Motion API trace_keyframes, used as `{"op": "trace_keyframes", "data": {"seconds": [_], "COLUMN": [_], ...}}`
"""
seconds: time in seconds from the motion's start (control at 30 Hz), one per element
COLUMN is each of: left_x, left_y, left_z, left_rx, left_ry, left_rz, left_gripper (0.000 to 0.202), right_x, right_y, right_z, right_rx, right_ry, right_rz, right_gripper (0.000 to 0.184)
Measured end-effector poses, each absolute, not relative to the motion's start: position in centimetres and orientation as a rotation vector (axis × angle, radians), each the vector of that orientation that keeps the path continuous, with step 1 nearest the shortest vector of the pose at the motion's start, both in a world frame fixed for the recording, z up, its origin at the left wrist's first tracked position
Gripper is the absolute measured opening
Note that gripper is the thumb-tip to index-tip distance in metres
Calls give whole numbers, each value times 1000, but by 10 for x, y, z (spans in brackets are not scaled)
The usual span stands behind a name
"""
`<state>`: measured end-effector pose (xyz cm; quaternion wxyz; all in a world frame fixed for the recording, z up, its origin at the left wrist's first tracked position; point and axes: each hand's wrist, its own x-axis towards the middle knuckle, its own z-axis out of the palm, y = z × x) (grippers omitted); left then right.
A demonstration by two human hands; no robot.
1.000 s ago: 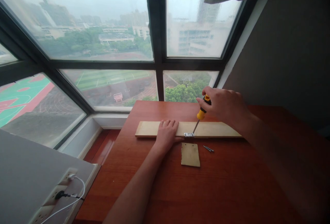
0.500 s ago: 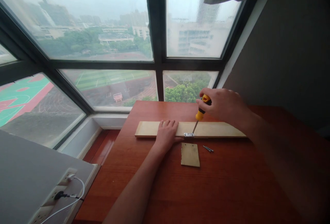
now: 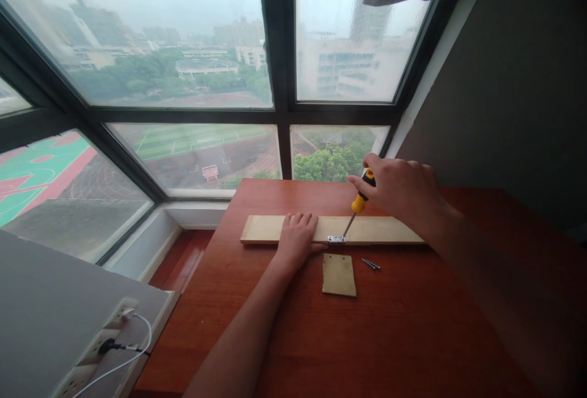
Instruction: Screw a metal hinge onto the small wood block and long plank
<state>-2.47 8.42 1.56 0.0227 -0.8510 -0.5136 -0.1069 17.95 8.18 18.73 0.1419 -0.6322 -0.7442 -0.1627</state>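
A yellow and black screwdriver leans with its handle in my right hand, thumb and forefinger at the grip. Its tip meets a small silver metal plate at the front edge of a long pale wooden board. My left hand lies on top of the board, left of the plate, with fingers stretched out and the thumb along the front edge. My right forearm covers the board's right end. Just in front lie a small tan rectangular piece with two holes and a few screws.
Everything lies on a reddish-brown wooden table. Dark-framed windows stand behind its far edge. On the left, a low wall carries sockets with a white cable and a black plug. A grey wall rises at the right.
My right hand has shifted slightly right, its thumb now straighter, and the screwdriver handle tilts further right. Its tip stays at the metal plate. My left hand and the board look still.
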Motion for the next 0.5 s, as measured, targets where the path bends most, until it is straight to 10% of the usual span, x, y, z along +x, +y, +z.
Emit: {"op": "trace_keyframes", "data": {"seconds": [0.5], "left_x": [-25], "left_y": [85], "left_z": [13], "left_rx": [-2634], "left_ry": [-1581], "left_rz": [-337], "left_gripper": [67], "right_x": [203], "right_y": [94], "right_z": [188], "right_rx": [-980], "right_ry": [-1389], "right_rz": [1144], "right_gripper": [34]}}
